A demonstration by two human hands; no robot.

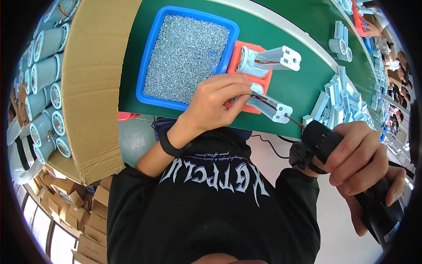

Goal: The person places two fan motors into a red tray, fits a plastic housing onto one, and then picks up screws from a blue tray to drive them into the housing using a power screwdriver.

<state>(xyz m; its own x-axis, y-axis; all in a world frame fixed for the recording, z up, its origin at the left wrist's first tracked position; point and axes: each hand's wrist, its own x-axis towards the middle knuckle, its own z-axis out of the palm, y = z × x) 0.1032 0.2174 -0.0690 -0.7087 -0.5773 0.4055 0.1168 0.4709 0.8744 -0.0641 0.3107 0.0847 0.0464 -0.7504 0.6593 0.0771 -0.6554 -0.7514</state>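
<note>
My right hand (360, 163) is wrapped round a black electric screwdriver (321, 138). Its thin bit reaches the square, holed end of the nearer white plastic housing (281, 113) and seems to touch it. At the other end of that housing, the fingers of my left hand (220, 99) are pinched together against its round part, by the dark wires; the fingertips partly hide what they grip. The housing lies in an orange-red holder (263, 79). A second white housing (281, 59), with coloured wires along its arm, sits in the same holder just beyond.
A blue tray (145, 66) full of small silver screws stands left of the holder on the green table (132, 88). Cardboard (96, 79) rises further left, beside stacked white cylinders (46, 70). Several white parts (338, 99) are heaped at right. Other people work at the far right.
</note>
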